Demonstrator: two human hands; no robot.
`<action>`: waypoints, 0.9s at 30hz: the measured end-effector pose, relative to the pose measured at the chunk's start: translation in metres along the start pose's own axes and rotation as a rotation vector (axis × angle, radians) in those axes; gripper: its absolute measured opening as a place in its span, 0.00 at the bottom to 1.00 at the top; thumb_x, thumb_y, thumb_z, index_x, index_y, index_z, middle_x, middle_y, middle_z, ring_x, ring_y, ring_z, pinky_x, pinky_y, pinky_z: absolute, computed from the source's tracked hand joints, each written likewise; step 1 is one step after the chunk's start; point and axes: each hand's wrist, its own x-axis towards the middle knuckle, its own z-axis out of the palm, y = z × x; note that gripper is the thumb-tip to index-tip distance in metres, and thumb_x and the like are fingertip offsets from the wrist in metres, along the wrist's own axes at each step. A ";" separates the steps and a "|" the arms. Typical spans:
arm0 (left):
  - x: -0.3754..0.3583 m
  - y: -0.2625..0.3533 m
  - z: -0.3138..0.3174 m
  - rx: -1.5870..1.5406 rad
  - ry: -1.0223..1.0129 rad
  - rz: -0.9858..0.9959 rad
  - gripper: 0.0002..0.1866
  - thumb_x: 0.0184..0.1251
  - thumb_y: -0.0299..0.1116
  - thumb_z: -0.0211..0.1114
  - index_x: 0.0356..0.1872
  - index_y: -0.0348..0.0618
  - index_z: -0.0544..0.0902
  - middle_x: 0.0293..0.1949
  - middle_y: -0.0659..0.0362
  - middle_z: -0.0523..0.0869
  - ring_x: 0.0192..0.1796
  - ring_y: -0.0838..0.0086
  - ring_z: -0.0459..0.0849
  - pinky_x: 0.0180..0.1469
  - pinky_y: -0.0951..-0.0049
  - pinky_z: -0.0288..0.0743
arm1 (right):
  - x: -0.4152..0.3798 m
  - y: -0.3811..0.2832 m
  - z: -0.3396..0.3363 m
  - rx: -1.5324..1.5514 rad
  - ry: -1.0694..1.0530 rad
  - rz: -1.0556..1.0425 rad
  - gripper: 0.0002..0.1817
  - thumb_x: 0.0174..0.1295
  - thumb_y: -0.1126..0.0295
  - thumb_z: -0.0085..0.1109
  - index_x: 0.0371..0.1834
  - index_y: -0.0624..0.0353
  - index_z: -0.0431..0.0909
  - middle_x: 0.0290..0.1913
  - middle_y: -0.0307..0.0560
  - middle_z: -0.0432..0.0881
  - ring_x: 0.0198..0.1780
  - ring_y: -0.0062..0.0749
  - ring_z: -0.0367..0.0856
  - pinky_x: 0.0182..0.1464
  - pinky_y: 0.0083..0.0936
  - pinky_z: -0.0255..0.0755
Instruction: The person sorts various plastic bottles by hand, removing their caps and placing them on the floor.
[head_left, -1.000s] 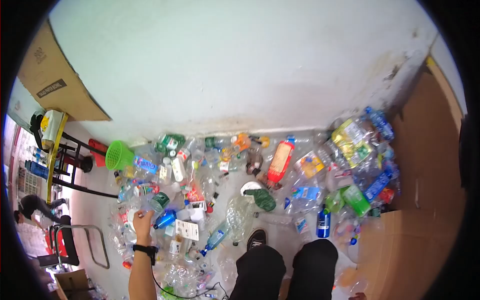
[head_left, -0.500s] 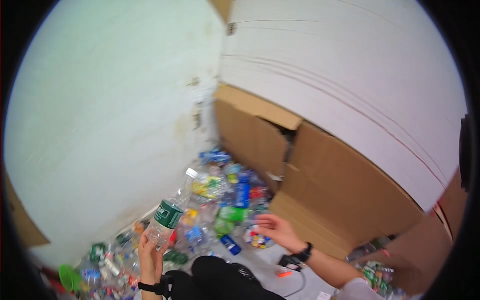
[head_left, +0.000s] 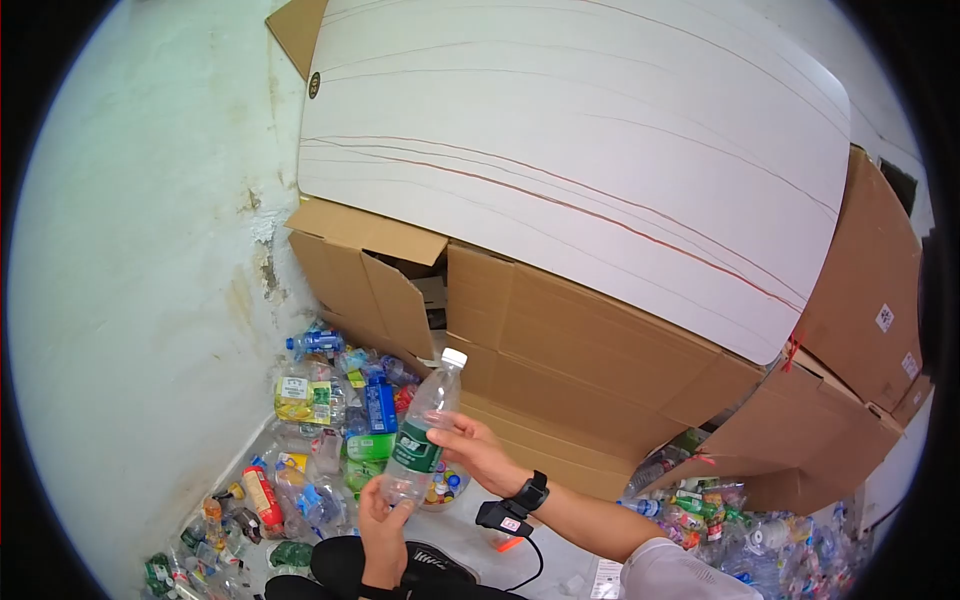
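Observation:
A clear plastic bottle point(head_left: 415, 448) with a green label and a white cap stands tilted in front of me, its cap end up and to the right. My left hand point(head_left: 384, 530) is closed around its base. The fingers of my right hand point(head_left: 478, 455) grip it from the right, at the label's upper edge. Behind the bottle, partly hidden, sits a round clear tub of coloured bottle caps point(head_left: 447, 486). A green bottle point(head_left: 370, 447) and a blue bottle point(head_left: 380, 405) lie in the heap just to the left.
Plastic bottles pile up along the wall point(head_left: 150, 300) on the left. Another bottle heap point(head_left: 770, 550) lies at the lower right. Cardboard sheets point(head_left: 590, 350) stand below a white board point(head_left: 570, 170). A black device with a cable point(head_left: 508, 517) hangs by my right wrist.
My view has swung to the right. The bottle has moved in front of the cap tub, and my right hand, free before, now grips it too.

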 end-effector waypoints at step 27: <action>-0.011 -0.002 0.026 1.376 -0.595 0.559 0.23 0.76 0.37 0.58 0.68 0.38 0.74 0.45 0.50 0.79 0.49 0.56 0.81 0.49 0.59 0.78 | -0.114 0.044 -0.086 -1.204 -0.103 -0.081 0.38 0.45 0.58 0.81 0.60 0.63 0.79 0.55 0.55 0.84 0.57 0.48 0.83 0.61 0.38 0.76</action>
